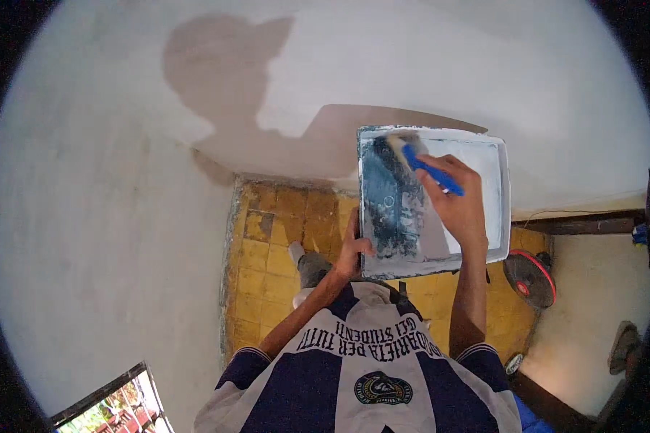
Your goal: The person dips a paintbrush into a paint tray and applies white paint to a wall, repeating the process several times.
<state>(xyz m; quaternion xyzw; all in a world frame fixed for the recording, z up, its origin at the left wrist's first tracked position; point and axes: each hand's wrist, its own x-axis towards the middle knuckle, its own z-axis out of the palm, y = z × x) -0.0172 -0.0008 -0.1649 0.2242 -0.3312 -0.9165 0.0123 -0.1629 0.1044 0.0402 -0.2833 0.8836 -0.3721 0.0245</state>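
My left hand [353,249] grips the left rim of a paint tray [361,202], its thumb over the edge and the other fingers hidden beneath. Dark blotches and smeared paint cover the tray's left part, while white paint [490,173] lies on the right. My right hand [451,189] is closed around the blue handle of a paintbrush [427,167]. The brush's pale bristles point to the upper left and meet the tray's surface near its top left corner.
Pale walls [108,180] rise ahead and to the left, with my shadow on the one in front. Worn yellow tiles [267,238] form the floor. A fan with a red rim [531,279] stands at the right. A barred window [115,404] shows at the lower left.
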